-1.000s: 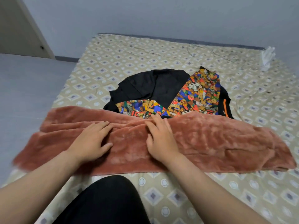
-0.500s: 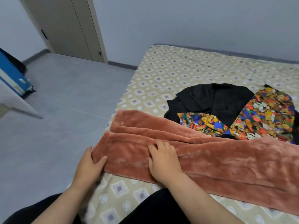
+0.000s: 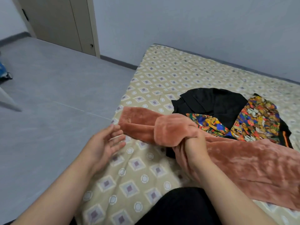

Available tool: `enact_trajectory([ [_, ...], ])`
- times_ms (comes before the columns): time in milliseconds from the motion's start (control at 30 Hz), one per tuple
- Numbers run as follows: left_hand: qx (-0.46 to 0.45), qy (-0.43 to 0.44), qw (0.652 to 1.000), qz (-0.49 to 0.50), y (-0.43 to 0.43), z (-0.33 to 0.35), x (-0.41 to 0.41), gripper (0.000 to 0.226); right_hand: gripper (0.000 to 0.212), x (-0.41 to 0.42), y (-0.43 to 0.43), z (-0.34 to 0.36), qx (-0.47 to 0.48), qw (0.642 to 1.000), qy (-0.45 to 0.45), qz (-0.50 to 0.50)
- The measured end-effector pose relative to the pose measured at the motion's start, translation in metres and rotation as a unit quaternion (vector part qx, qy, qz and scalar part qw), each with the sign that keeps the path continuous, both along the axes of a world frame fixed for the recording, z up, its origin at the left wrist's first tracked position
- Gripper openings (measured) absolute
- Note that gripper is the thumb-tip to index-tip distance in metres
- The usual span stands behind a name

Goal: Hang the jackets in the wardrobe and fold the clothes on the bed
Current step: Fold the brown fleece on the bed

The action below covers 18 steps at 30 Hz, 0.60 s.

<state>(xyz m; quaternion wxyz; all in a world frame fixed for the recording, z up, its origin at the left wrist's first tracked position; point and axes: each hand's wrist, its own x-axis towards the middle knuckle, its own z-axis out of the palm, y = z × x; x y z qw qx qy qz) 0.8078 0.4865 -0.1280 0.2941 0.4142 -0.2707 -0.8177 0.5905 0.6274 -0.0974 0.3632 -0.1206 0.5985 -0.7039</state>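
We note the rust plush garment (image 3: 243,163) lying across the near part of the bed (image 3: 162,75); the right hand (image 3: 194,148) grips a bunched fold of it, held above the sheet; the left hand (image 3: 103,143) is spread wide, holding nothing, just beside the garment's left end (contact we cannot tell); a black garment (image 3: 215,101) and a patterned garment (image 3: 259,120) lie behind it.

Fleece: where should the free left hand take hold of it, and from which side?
Take the flat left end of the fleece, coming in from the left over the edge of the bed. That end lies spread out just beyond the fingertips of the open left hand, while the right hand grips the doubled-over middle. A pinch with the thumb on top probably suits.
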Motion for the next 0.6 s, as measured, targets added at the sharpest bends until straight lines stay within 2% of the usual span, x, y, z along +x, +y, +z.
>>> enact_trajectory([
  [33,0.005,-0.057,0.998,0.026,-0.009,-0.006,-0.008,0.012,0.029,-0.021,0.007,0.008,-0.031,0.992,-0.091,-0.079],
  [67,0.0,-0.097,0.995,0.031,-0.019,-0.012,-0.018,0.01,0.028,-0.043,0.014,0.019,-0.041,0.982,-0.114,-0.147],
  [133,0.001,-0.119,0.993,0.009,-0.028,-0.026,-0.04,0.017,0.021,-0.089,0.029,0.041,-0.041,0.977,-0.064,-0.2],
  [233,-0.018,-0.153,0.988,0.01,-0.03,-0.035,-0.074,0.016,0.015,-0.133,0.05,0.07,-0.05,0.979,-0.024,-0.194],
  [267,-0.025,-0.165,0.986,0.021,-0.031,-0.034,-0.082,0.015,0.019,-0.142,0.057,0.079,-0.06,0.982,0.006,-0.181],
  [333,-0.007,-0.145,0.988,0.046,-0.036,-0.023,-0.089,0.019,0.029,-0.155,0.066,0.099,-0.092,0.98,0.091,-0.152],
  [367,0.009,-0.118,0.991,0.067,-0.038,-0.013,-0.088,0.023,0.028,-0.16,0.068,0.11,-0.108,0.976,0.12,-0.147],
  [400,0.014,-0.087,0.992,0.094,-0.038,-0.002,-0.081,0.024,0.026,-0.163,0.068,0.122,-0.128,0.974,0.114,-0.146],
  [467,-0.034,-0.065,0.989,0.126,-0.035,0.018,-0.056,0.024,0.027,-0.171,0.064,0.147,-0.21,0.961,0.091,-0.153],
  [533,-0.089,-0.102,0.981,0.142,-0.022,0.029,-0.025,0.024,0.031,-0.169,0.053,0.167,-0.311,0.933,0.116,-0.137],
  [600,-0.124,-0.179,0.966,0.135,0.002,0.026,0.004,0.017,0.037,-0.153,0.039,0.177,-0.358,0.908,0.184,-0.113],
])
